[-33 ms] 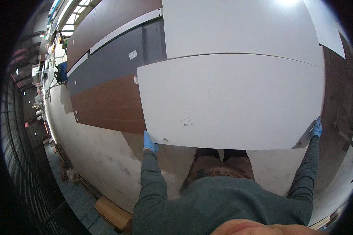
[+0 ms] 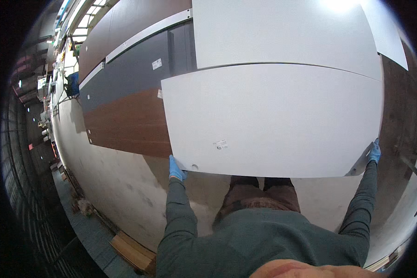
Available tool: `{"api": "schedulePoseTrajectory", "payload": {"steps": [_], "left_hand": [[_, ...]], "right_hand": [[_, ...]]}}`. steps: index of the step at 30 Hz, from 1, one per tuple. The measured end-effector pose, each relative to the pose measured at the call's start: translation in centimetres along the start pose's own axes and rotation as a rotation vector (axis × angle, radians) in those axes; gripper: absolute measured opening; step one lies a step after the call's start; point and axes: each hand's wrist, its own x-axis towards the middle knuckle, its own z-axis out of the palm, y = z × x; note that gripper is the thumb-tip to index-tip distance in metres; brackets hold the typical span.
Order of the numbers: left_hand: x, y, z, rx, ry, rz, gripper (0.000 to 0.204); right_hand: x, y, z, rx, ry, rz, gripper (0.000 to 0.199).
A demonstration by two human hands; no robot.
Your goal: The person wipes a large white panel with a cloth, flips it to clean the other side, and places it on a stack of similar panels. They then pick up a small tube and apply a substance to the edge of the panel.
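The left hand (image 2: 177, 171) and the right hand (image 2: 375, 152), both in blue gloves, grasp a white panel (image 2: 282, 116) at its two near corners; the fingers beneath it are hidden. The panel spans between the hands and stretches away beyond them. Just beside the left hand is a small round mark (image 2: 194, 167); a printed label (image 2: 221, 144) lies farther in, nearer the left hand than the right. Beyond and left of the left hand are a brown panel (image 2: 125, 123) and, farther out, a grey panel (image 2: 129, 76). Another white panel (image 2: 282, 32) lies past the held one, ahead of both hands. A dark brown surface (image 2: 401, 102) shows right of the right hand.
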Motion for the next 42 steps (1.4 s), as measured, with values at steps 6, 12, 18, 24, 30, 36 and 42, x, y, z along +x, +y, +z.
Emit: {"api": "schedulePoseTrajectory", "payload": {"steps": [6,12,18,24,30,36,42], "left_hand": [[0.2,-2.0,-2.0,-0.026,0.041,0.056,0.067],[1.5,-3.0,-3.0,-0.066,-0.019,0.022,0.067],[3.3,-3.1,-2.8,-0.009,0.027,-0.077,0.07],[4.7,-0.9,-2.0,0.374,0.113,0.12,0.088],[5.4,0.7,-1.0,0.662,0.255,0.189,0.099],[2.0,1.3,-0.7,0.658,0.362,0.351,0.094],[-2.1,4.9,-1.7,0.832,0.534,0.462,0.097]], "right_hand": [[1.9,-1.1,-0.5,-0.296,0.136,-0.026,0.086],[4.5,-0.3,-0.4,-0.435,-0.013,0.097,0.092],[3.4,-0.9,0.4,-0.128,-0.106,0.06,0.081],[1.7,-6.0,2.0,-0.038,-0.014,0.15,0.069],[4.4,-8.5,4.1,0.193,-0.005,0.116,0.069],[5.5,-10.5,2.7,-0.516,0.005,0.148,0.099],[-5.3,-16.2,1.2,-0.399,0.15,-0.009,0.09]]}}
